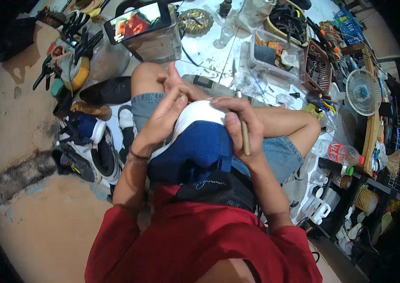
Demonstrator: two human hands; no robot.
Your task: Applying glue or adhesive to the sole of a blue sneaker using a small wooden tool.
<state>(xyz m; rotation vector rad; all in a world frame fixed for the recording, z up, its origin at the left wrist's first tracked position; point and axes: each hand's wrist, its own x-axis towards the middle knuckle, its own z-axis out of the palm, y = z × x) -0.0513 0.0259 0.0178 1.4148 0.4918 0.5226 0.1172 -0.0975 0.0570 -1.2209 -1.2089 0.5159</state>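
A blue knit shoe (190, 146) with a white sole (202, 112) lies across my lap, its white end pointing away from me. My left hand (164, 115) is closed at the far left edge of the sole, thumb and fingers pressed together there. My right hand (244, 120) rests on the sole's right side with its fingers curled. In that same hand is a slim, tan-handled tool (245, 139), slanting between thumb and palm. The working tip of this tool is hidden, so its exact kind does not show.
A phone (138, 22) leans on a clear container ahead. Several shoes (84, 160) crowd the left side. To the right are a plastic bin (275, 59), a tool basket (317, 66), a small fan (363, 92), a bottle (339, 153) and a white jug (315, 210).
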